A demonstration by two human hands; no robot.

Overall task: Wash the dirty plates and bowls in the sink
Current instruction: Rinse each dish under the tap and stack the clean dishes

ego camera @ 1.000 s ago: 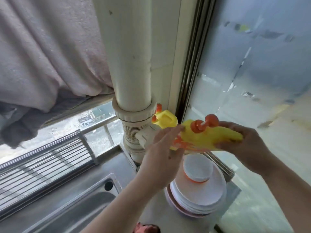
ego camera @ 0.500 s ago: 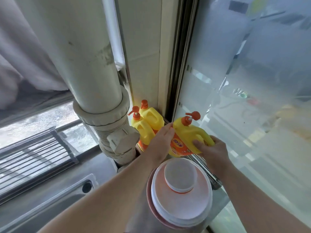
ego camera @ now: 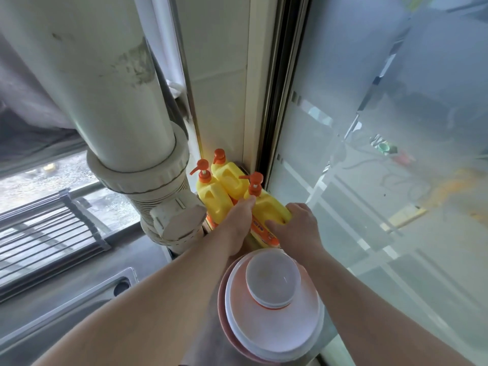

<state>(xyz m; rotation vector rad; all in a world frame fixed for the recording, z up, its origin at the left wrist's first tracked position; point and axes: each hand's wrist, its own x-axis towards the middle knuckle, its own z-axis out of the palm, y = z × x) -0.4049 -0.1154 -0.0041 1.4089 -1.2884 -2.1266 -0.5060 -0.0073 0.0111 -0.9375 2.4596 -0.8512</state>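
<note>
Down at the bottom centre of the frame sits a stack of round white plates (ego camera: 274, 331) over a pink one, on the grey steel desk (ego camera: 169, 262), and a small white bowl with an orange base (ego camera: 273, 280) rests upside up on top of the stack. Lower left, the rim of the steel sink (ego camera: 87, 294) shows with its dark overflow hole. Both bare forearms reach up the middle of the frame. The right hand (ego camera: 298, 225) curls round the handle of the nearest yellow plastic detergent bottle with an orange pump (ego camera: 266, 210), gripping it, and the bottle stands upright just beyond the plates. The left hand (ego camera: 239, 217) lies against that bottle's left side, fingers straight, fingertips by the pump neck. Behind it stand two more yellow pump bottles (ego camera: 214, 191), tucked into the corner. Left of them rises a thick white drain pipe (ego camera: 111, 96) with a ribbed collar, and a metal rack (ego camera: 50, 228) lies at middle left. Frosted glass (ego camera: 383, 154) fills the right side.
</note>
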